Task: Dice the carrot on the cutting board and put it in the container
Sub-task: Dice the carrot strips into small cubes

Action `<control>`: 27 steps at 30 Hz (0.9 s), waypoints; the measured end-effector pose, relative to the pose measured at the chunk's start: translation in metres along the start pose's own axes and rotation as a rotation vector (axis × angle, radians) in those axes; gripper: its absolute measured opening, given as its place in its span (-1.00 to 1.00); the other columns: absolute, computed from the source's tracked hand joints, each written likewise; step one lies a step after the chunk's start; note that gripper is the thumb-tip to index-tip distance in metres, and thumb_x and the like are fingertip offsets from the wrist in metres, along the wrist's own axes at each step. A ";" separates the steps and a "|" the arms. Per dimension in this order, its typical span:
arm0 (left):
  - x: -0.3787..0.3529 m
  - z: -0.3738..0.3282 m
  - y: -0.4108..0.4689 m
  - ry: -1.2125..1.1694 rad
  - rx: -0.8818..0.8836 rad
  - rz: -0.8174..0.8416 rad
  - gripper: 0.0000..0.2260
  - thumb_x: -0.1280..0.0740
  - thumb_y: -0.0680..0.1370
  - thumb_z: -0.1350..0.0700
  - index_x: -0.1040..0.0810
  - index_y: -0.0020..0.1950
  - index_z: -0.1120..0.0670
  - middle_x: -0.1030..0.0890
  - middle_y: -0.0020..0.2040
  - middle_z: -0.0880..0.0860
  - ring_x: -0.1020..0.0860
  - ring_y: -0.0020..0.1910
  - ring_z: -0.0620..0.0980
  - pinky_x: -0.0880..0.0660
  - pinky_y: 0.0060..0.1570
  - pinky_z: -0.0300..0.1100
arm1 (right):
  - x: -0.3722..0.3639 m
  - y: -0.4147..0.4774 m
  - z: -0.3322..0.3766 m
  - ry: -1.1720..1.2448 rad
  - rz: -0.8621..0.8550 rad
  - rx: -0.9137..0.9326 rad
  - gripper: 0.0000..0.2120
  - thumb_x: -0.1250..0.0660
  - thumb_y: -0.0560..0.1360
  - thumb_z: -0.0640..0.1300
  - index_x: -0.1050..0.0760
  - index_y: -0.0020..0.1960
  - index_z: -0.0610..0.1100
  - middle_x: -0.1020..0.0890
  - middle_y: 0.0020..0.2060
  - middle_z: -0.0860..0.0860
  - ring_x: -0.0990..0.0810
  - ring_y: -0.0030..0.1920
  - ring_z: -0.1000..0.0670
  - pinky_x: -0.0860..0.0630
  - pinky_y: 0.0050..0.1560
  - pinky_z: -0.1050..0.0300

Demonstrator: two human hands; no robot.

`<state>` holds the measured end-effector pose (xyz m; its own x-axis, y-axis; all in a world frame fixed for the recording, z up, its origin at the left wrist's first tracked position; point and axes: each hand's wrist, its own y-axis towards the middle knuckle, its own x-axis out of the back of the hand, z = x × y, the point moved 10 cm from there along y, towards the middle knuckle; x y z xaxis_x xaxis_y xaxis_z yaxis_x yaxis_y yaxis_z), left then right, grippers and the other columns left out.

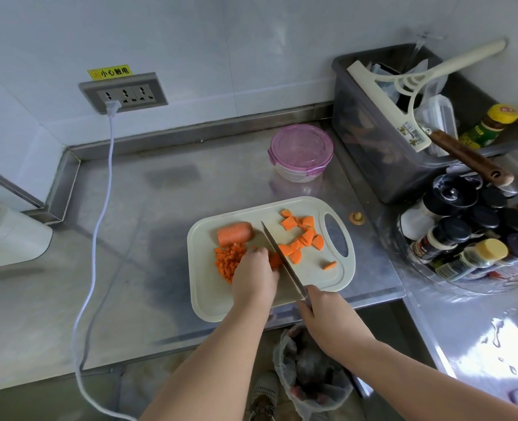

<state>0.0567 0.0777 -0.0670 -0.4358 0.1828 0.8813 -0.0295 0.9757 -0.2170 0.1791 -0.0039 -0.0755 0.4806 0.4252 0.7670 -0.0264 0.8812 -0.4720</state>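
A pale cutting board (209,296) lies on the steel counter. On it are an uncut carrot stub (234,233), a pile of small dice (228,259) and several larger slices (301,235) on the right. My left hand (253,276) holds down carrot pieces beside the dice, fingers curled. My right hand (324,314) grips the handle of a knife (282,259), whose blade lies against the left fingers and cuts into the carrot there. A round container with a purple lid (301,151) stands behind the board, its lid on.
A grey bin (373,141) with a squeegee and a bottle sits at the back right. A rack of spice jars (470,235) stands right of the board. A white cable (99,208) runs from the wall socket across the counter. A waste bag (309,372) hangs below the counter edge.
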 end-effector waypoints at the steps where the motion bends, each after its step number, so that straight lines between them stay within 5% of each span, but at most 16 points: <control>1: 0.000 0.000 0.000 0.004 -0.002 -0.003 -0.82 -0.34 0.53 0.10 -0.54 0.10 0.12 -0.57 0.11 0.06 -0.56 0.06 0.05 -0.48 -0.06 -0.16 | -0.001 0.000 0.001 -0.004 0.007 -0.003 -0.76 -0.12 0.64 0.01 -0.44 0.20 -0.08 -0.61 -0.07 0.01 -0.63 -0.12 0.03 -0.63 -0.06 0.10; 12: 0.000 -0.002 0.000 0.010 -0.014 -0.041 -0.80 -0.34 0.54 0.08 -0.51 0.11 0.14 -0.53 0.15 0.06 -0.54 0.10 0.03 -0.45 -0.03 -0.20 | -0.004 0.000 0.007 -0.076 0.054 -0.007 -0.77 -0.05 0.65 -0.12 -0.36 0.22 -0.19 -0.59 -0.01 -0.12 -0.60 -0.02 -0.11 -0.56 -0.01 0.02; 15: 0.000 -0.002 0.002 -0.001 -0.010 -0.047 -0.81 -0.34 0.54 0.06 -0.52 0.08 0.14 -0.54 0.12 0.06 -0.54 0.07 0.03 -0.43 -0.10 -0.21 | -0.005 0.006 0.000 -0.164 0.074 -0.021 -0.76 -0.18 0.62 -0.20 -0.36 0.29 -0.17 -0.60 -0.03 -0.07 -0.63 -0.09 -0.02 -0.63 -0.04 0.08; 21: -0.003 -0.002 0.003 -0.033 -0.010 -0.040 -0.78 -0.33 0.52 0.06 -0.55 0.12 0.11 -0.54 0.10 0.05 -0.56 0.00 0.02 -0.38 -0.22 -0.23 | 0.011 0.011 -0.025 -0.108 -0.039 -0.118 -0.86 -0.07 0.63 -0.23 -0.39 0.10 -0.15 -0.59 -0.12 -0.09 -0.61 -0.15 -0.10 -0.59 -0.12 -0.01; 27: -0.003 -0.003 0.001 -0.028 -0.009 -0.048 -0.77 -0.34 0.52 0.06 -0.52 0.11 0.14 -0.53 0.13 0.06 -0.54 0.08 0.05 -0.42 -0.11 -0.19 | 0.006 0.012 -0.013 -0.090 -0.059 -0.068 -0.87 -0.10 0.62 -0.22 -0.40 0.08 -0.14 -0.59 -0.18 -0.06 -0.61 -0.19 -0.08 -0.60 -0.15 -0.01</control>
<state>0.0608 0.0786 -0.0684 -0.4594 0.1327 0.8783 -0.0427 0.9843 -0.1710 0.1935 0.0068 -0.0822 0.3985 0.3929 0.8288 0.0607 0.8903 -0.4513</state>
